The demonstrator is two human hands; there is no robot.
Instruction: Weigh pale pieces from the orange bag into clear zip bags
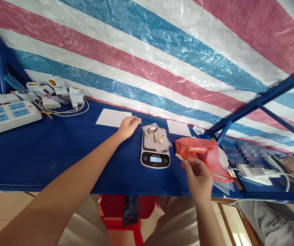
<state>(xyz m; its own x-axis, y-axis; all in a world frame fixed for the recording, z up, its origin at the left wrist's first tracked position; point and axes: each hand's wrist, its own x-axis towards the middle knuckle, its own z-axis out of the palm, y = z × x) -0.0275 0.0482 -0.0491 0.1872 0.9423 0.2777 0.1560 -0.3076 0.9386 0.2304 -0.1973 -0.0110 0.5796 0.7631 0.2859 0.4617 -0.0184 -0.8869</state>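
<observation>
Your right hand (199, 176) is in front of the red plastic bag (196, 143), its grip narrow, holding a slim pale piece (179, 157) between thumb and fingertip. The piece points up and to the left, just beside the bag's near left corner and apart from the kitchen scale (155, 153). Your left hand (127, 128) hangs on the other side of the scale, near it, with its grip narrow, fingers curled in toward the thumb; you cannot tell from here whether anything sits between them.

The scale stands on the blue tabletop (67, 143), its display lit; the small digits seem to read 8.6. A clear zip bag (166, 145) lies flat on the pan, overhanging its edges, with several pale and dark pieces (159, 137) on or in it; you cannot tell which.

Behind the scale, you have one white sheet (112, 118) to the left and another white sheet (179, 127) to the right, with a crumpled white paper (198, 130) beside the latter. Far to your left lie a power strip (11, 118) and a cluster of white lamp sockets (57, 83) with cables.
</observation>
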